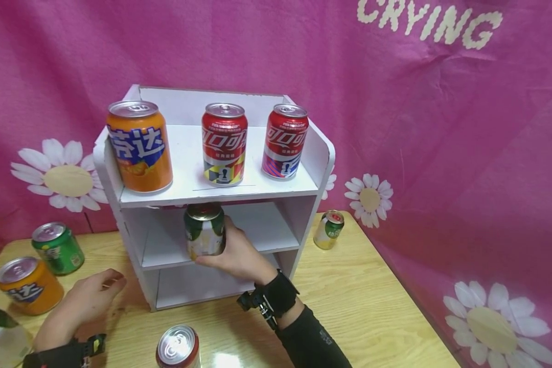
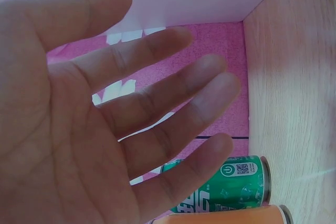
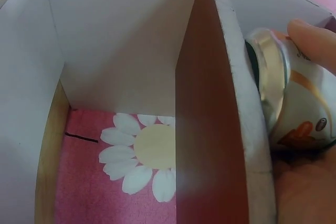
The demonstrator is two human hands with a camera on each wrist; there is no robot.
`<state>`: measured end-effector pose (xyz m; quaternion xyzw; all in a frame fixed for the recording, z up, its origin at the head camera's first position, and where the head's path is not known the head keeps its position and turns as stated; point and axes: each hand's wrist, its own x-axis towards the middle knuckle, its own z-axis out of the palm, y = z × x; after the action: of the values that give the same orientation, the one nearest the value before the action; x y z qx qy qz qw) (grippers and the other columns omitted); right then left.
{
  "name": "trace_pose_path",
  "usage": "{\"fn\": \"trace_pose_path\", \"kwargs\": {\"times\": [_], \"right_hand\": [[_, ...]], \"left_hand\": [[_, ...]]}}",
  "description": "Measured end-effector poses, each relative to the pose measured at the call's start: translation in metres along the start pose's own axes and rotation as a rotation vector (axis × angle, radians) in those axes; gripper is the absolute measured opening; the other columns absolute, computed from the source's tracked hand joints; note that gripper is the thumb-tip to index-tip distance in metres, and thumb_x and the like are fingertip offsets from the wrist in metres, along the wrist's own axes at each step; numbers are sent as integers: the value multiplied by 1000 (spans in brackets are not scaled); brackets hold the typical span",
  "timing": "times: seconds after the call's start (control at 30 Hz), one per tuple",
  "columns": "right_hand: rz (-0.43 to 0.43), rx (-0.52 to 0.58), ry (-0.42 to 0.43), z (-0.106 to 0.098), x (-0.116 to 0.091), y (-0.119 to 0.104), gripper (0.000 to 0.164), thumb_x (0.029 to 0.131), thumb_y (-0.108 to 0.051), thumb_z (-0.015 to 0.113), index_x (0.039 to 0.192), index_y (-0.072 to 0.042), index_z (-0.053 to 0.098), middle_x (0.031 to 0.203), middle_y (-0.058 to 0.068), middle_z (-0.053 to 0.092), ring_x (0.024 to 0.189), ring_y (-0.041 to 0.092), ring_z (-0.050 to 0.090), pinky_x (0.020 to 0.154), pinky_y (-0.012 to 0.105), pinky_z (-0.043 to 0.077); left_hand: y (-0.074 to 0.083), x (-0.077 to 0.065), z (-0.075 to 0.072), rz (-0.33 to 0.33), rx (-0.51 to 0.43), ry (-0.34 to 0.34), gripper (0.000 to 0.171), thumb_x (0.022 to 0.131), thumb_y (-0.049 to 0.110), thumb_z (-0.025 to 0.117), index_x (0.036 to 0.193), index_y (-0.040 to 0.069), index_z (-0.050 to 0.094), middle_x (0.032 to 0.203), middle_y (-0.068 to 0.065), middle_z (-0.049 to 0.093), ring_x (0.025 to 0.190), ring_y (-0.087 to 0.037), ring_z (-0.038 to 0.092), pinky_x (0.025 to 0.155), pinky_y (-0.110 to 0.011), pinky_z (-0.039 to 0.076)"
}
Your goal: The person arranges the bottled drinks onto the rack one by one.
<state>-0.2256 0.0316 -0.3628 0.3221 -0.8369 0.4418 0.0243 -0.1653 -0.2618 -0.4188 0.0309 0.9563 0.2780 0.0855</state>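
Observation:
My right hand grips a green, white and gold drink can at the front of the middle shelf. In the right wrist view the can is upright beside the shelf board's edge, with a thumb or finger on its side; whether it touches the board I cannot tell. My left hand hovers over the table left of the white shelf unit, near an orange Fanta can and a green can. In the left wrist view its fingers are spread, holding nothing.
On the top shelf stand an orange Fanta can and two red cola cans. A green-and-gold can stands right of the unit. Nearer are a red-sided can and a green-and-white can. Pink cloth hangs behind.

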Motion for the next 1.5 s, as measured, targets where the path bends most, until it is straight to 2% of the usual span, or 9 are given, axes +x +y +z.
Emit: {"fn": "trace_pose_path", "kwargs": {"times": [0.23,0.57,0.93,1.5], "right_hand": [[-8,15,-19,2,3,-3,80,63,-31,78,124,-12,31,104,-3,53,90,5,53,78,21,44],[-16,20,-33,8,8,-6,78,63,-30,79,123,-12,32,104,-2,54,90,5,53,78,20,43],[-36,24,-46,12,12,-8,78,64,-29,78,124,-13,31,106,-3,52,92,5,53,79,19,43],[-3,-1,-48,18,18,-12,79,64,-32,78,124,-12,30,107,-1,51,91,5,52,79,19,43]], "left_hand": [[2,-2,-2,-11,-10,-13,50,92,41,39,111,-3,51,106,-26,54,93,-41,51,71,-51,43],[3,-3,-2,-5,-14,3,50,92,41,39,111,-3,51,105,-26,54,92,-40,52,70,-50,43],[3,-1,-3,-11,-16,-27,52,92,43,37,111,-3,51,105,-25,55,93,-40,51,69,-49,44],[3,-1,-3,-13,-8,-24,48,92,40,39,111,-2,51,104,-25,55,93,-41,51,70,-50,44]]}}
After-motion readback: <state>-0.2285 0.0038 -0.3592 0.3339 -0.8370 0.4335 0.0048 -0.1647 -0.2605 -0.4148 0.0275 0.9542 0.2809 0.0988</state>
